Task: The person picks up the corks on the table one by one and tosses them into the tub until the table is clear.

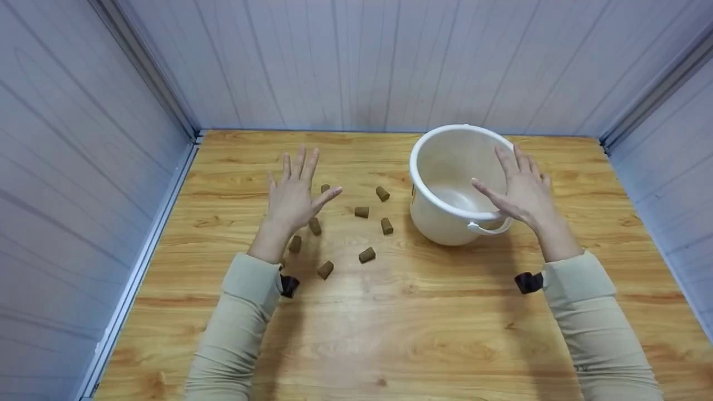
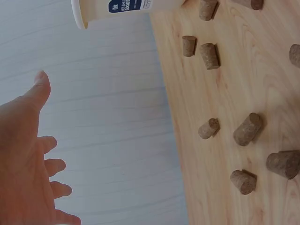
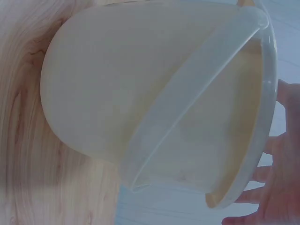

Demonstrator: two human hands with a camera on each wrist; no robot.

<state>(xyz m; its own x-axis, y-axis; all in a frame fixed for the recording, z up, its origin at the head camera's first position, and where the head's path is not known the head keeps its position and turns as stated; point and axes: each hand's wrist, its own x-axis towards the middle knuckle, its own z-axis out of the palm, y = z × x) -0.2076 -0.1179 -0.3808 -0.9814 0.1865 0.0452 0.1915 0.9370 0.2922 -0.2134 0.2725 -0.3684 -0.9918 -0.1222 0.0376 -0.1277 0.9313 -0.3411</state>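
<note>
Fingers spread, my left hand (image 1: 292,201) hovers above the left side of the table and holds nothing. Beneath and beside it lie several brown tapered corks (image 1: 362,212), scattered on the wood; the hand and sleeve partly cover some. In the left wrist view, corks (image 2: 248,129) lie apart from the hand (image 2: 23,154). A white plastic bucket (image 1: 445,225) stands upright to the right of the corks, no corks showing inside. My right hand (image 1: 526,195), also spread and holding nothing, overlaps the bucket's right rim in the head view. The bucket's handle (image 3: 187,93) hangs down along its side.
The wood-patterned table (image 1: 390,340) is bounded by a pale panel wall (image 1: 362,67) at the back and panels on both sides. A dark wrist camera (image 1: 289,285) sits by the left cuff, another (image 1: 528,282) by the right. A printed label (image 2: 126,4) marks the bucket.
</note>
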